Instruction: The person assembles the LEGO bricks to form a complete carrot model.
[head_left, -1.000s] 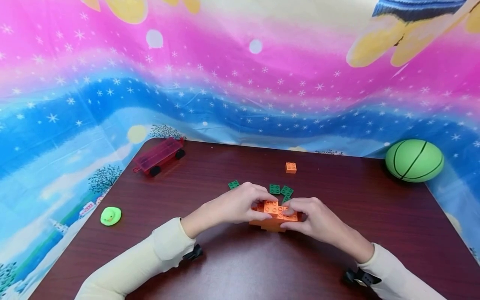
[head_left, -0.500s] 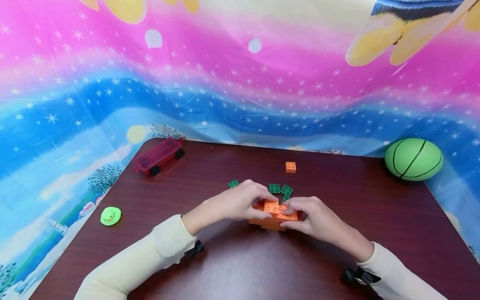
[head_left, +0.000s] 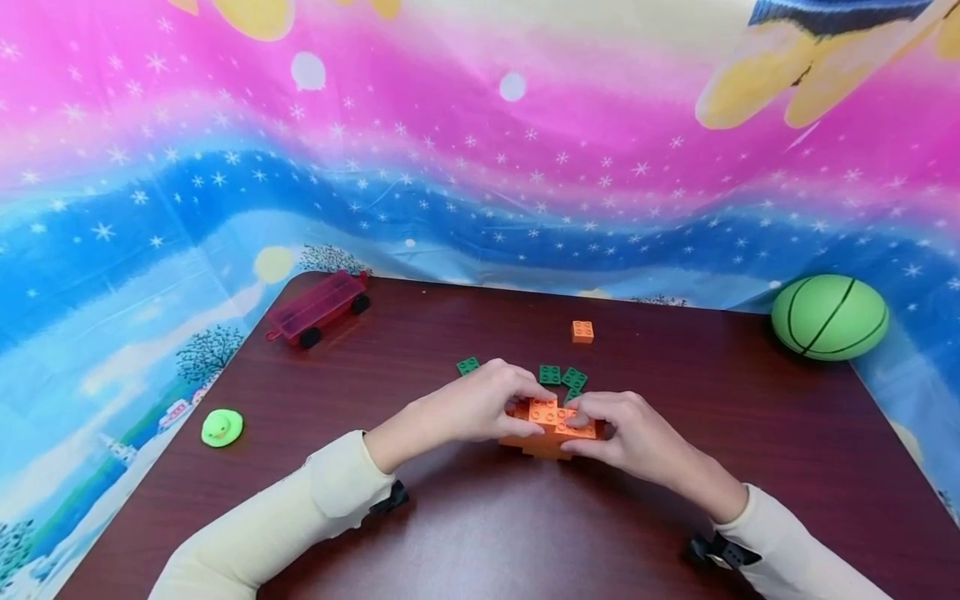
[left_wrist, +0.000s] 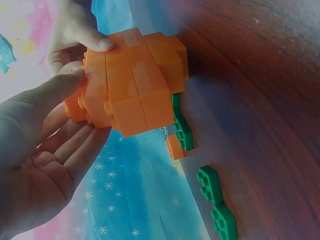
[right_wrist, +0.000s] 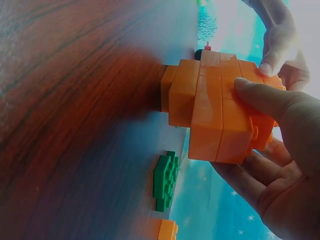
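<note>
An orange block structure (head_left: 547,444), built of several stacked layers and narrower at the bottom, stands on the table between the two hands. From the left, the left hand (head_left: 491,404) grips its upper part, thumb on the near face and fingers over the far side. The right hand (head_left: 630,433) pinches the right end of the upper layers, thumb in front, a fingertip by the top studs. In the left wrist view the stepped orange structure (left_wrist: 137,80) shows its side layers, with the left thumb against an upper brick. Part of its top is hidden by fingers.
Behind the hands lie green bricks (head_left: 550,375), one more green brick (head_left: 467,367) to the left, and a loose orange brick (head_left: 582,332) farther back. A red wheeled cart (head_left: 321,308), a green rubber duck (head_left: 222,428) and a green ball (head_left: 829,318) stand toward the table's sides.
Both hands keep their hold on the orange block structure almost unmoved. The head view has shifted very slightly.
</note>
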